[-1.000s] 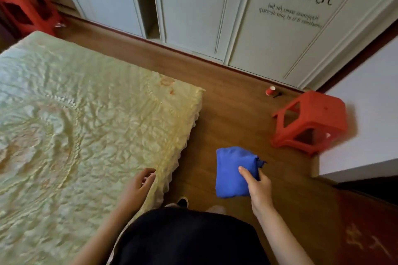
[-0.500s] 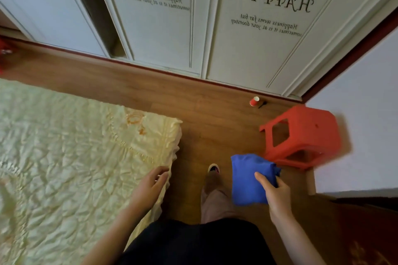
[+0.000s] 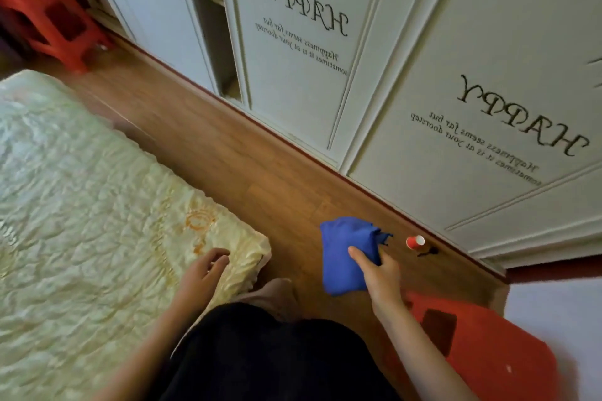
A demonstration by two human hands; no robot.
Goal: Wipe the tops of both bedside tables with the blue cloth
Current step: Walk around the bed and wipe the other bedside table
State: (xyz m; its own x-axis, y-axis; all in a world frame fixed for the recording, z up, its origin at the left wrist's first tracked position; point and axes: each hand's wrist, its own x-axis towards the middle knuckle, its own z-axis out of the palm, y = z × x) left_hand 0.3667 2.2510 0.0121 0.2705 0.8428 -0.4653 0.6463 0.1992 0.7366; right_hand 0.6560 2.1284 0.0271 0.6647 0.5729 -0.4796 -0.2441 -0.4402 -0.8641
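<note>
Since the earlier frame, the bed [image 3: 81, 221] has been passed and the stool [image 3: 488, 352] brought under the right hand [image 3: 379, 273], which grips the cloth [image 3: 345, 254] above the floor. Beside the bed corner, the left hand [image 3: 202, 273] is held loosely open. No bedside table is seen; the stool could be tripped over.

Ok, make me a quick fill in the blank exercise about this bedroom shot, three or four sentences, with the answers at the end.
1. The right hand grips a cloth coloured ____.
2. The left hand rests at the corner of the ____.
3. The small red cup lies on the floor at the foot of the ____ doors.
4. The stool by the right arm is coloured ____.

Answers: blue; bed; wardrobe; red
</note>
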